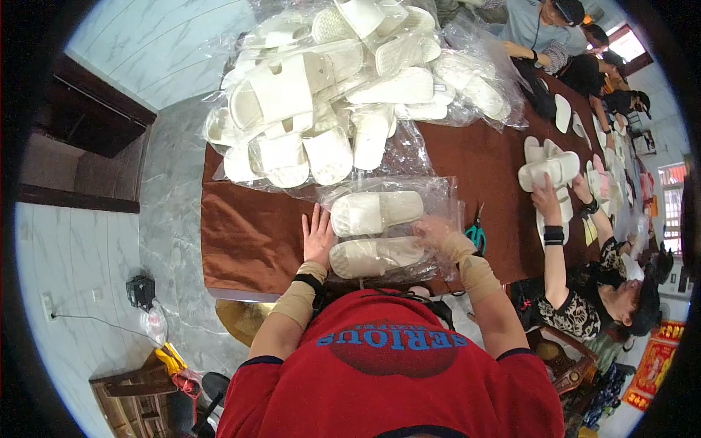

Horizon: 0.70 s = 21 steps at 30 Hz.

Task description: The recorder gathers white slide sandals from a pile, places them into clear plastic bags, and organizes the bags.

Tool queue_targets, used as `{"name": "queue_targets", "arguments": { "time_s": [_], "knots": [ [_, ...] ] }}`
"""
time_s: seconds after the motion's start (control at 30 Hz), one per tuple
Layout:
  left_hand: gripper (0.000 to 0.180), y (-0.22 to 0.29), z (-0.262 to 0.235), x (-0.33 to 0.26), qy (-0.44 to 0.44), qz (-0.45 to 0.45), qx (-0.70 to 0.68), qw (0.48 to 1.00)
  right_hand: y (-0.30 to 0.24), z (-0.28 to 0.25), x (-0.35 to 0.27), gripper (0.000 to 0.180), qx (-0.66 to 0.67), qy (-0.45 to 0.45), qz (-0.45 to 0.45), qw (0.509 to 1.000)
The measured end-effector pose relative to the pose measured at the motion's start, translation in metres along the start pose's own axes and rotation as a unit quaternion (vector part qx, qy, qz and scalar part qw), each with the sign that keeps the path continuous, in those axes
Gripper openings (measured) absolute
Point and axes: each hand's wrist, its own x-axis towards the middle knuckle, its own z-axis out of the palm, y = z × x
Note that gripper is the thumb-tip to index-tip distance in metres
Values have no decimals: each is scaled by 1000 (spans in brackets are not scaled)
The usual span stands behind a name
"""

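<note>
White slipper pair (pixel 374 257) side by side by worktop's (pixel 241 252) near edge, in or on clear bag (pixel 444 193); cannot tell which. Left hand (pixel 318 235) flat, fingers spread, at pair's left end. Right hand (pixel 432 233) at right end; blurred, grip unclear. Step looks like bagging: best brace left ends, ease film smooth from right, keep film off scissors (pixel 475 236) just beyond.

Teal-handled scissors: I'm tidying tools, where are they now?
In the head view, the teal-handled scissors lie right of centre on the brown cloth, just right of the clear plastic bag and the right hand.
</note>
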Motion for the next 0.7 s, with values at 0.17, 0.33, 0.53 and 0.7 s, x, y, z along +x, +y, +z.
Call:
{"name": "queue_targets", "arguments": {
  "time_s": [0.17,0.33,0.53,0.7],
  "knots": [
    [59,6,-11,10,48,22,-65,996,40,9,6,23,451,135,-15,882],
    [62,3,-31,6,-36,13,18,999,31,36,26,50,426,187,186,866],
    [65,-7,-9,4,35,27,-59,997,14,16,18,49,448,168,25,878],
    [60,0,3,0,54,-13,-88,995,-14,11,9,43,405,246,-95,875]
  ]
}}
